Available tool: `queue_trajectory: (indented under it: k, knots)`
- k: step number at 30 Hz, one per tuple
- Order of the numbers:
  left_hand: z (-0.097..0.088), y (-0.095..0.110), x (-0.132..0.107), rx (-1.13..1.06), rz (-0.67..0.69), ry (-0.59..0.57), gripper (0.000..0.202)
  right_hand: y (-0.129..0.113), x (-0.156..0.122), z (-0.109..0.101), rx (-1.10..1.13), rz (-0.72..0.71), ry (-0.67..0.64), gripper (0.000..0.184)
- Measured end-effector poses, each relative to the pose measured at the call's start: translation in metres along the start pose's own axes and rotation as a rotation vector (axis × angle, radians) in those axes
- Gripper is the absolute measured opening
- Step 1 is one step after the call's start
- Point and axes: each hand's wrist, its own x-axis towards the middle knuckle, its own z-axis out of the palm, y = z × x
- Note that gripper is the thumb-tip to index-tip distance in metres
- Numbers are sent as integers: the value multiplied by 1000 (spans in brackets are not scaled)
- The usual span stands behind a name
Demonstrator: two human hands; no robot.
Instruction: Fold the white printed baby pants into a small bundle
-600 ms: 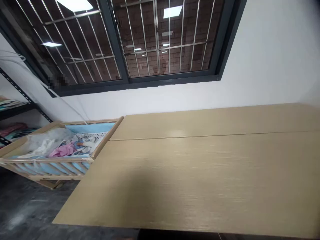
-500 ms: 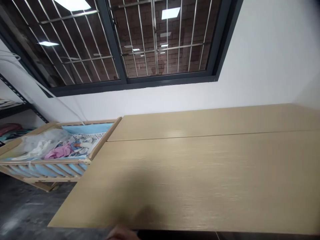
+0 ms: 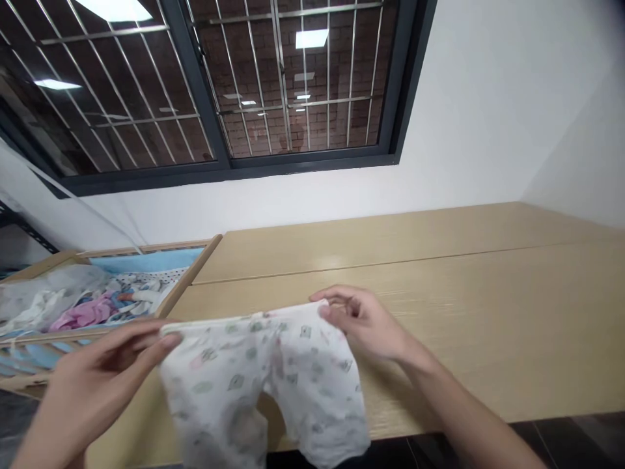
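Observation:
I hold up a small pair of white baby trousers (image 3: 273, 384) with a faint printed pattern, stretched by the waistband above the near edge of the wooden table (image 3: 439, 293). My left hand (image 3: 92, 384) pinches the left end of the waistband. My right hand (image 3: 361, 319) pinches the right end. The two legs of the trousers hang down over the table's front edge.
A wooden cot (image 3: 190, 277) with blue lining and a heap of baby clothes (image 3: 88, 306) stands against the table's left side. A barred window (image 3: 219, 85) and a white wall are behind. The dark floor shows at the lower left.
Both hands have come up into view with the white trousers held between them; before, only the bare table showed. The camera has turned slightly to the right.

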Motion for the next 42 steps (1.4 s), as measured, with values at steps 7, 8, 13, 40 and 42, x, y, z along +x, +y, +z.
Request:
queue_trajectory:
  k: [7, 8, 13, 40, 42]
  knots:
    - [104, 22, 63, -140, 74, -325, 54, 33, 54, -75, -128, 112, 36, 35]
    - [121, 18, 72, -135, 90, -356, 52, 46, 65, -83, -136, 127, 48, 34]
    - [207, -6, 106, 7, 83, -417, 30, 124, 120, -105, -385, 176, 153, 24]
    - [252, 64, 45, 143, 213, -489, 27, 255, 183, -126, -758, 22, 437, 28]
    - [232, 84, -5, 55, 320, -614, 22, 255, 183, -127, -730, 17, 481, 32]
